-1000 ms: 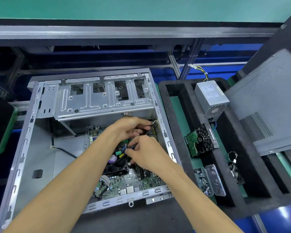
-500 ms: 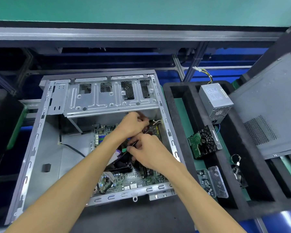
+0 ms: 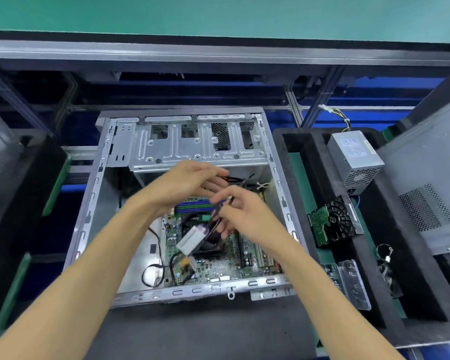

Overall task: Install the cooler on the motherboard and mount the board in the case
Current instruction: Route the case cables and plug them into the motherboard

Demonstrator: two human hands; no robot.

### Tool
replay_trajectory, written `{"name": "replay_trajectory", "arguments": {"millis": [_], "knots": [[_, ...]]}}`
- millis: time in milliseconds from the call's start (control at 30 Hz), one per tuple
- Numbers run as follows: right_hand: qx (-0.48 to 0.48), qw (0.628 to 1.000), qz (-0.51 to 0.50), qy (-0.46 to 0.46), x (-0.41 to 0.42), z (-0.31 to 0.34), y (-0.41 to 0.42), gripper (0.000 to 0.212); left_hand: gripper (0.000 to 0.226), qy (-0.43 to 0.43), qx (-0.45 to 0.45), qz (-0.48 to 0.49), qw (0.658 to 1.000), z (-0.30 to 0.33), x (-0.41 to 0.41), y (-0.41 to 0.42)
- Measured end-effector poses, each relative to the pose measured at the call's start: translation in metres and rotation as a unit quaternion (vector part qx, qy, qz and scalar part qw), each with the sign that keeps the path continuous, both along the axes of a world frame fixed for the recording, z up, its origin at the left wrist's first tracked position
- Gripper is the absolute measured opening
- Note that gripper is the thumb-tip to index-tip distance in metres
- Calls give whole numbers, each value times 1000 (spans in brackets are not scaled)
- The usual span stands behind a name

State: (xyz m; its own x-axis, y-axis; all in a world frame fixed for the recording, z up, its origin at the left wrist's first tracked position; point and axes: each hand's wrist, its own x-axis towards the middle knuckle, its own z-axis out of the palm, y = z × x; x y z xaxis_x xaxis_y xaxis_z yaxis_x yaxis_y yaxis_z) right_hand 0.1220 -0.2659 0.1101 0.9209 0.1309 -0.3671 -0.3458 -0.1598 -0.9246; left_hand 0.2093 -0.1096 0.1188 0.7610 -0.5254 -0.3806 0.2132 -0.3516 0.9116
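Observation:
The open grey metal case (image 3: 89, 203) lies on its side with the green motherboard (image 3: 226, 266) inside it. The black cooler fan (image 3: 205, 242) sits on the board, partly hidden by a white connector (image 3: 191, 240) on a flat cable. My left hand (image 3: 185, 183) is raised above the board and pinches black wires (image 3: 235, 179) that run toward the case's right wall. My right hand (image 3: 240, 211) is just below it and grips a dark cable bundle (image 3: 217, 214) that leads down to the white connector.
A black foam tray (image 3: 304, 183) to the right holds a grey power supply (image 3: 355, 157), a hard drive (image 3: 333, 224), a clear bracket (image 3: 353, 281) and small parts. A grey side panel (image 3: 431, 183) leans at far right. The drive cage (image 3: 192, 144) spans the case's far end.
Both hands have lifted up from the cooler area, pulling the cables with them; the white connector now hangs over the fan. The camera view shifted, so the case sits lower and further right.

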Motion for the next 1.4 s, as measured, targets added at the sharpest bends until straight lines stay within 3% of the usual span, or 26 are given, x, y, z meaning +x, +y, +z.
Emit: {"name": "replay_trajectory", "arguments": {"millis": [133,267,367,533,700,833,933,1067,1167,1267,1400], "knots": [[126,989,-78,7,4,12,-10,25,37,-66,67,-7,996,5,-10,26],[150,985,-84,-7,7,23,-13,25,27,74,6,-39,997,2,-27,28],[147,985,-82,-21,6,26,-13,24,44,152,-62,-69,984,2,-33,27],[147,985,-91,-23,6,23,-11,22,62,164,-76,-161,970,1,-39,34],[196,973,-121,-29,9,23,-12,24,54,158,-142,-188,959,1,-45,42],[195,965,-169,-38,11,23,-18,27,41,176,-178,-101,963,3,-43,49],[149,975,-161,-27,9,23,-21,27,36,127,-178,-48,975,5,-39,55],[-71,997,-17,3,-2,21,-13,21,33,73,-184,35,980,5,-37,50],[-197,971,127,-36,-14,14,5,10,29,24,-157,69,985,3,-38,37],[-233,949,198,-77,-23,5,27,5,21,-41,-105,59,992,2,-39,20],[-265,923,274,-59,-27,0,43,11,18,-124,-47,1,991,5,-36,-2]]}}
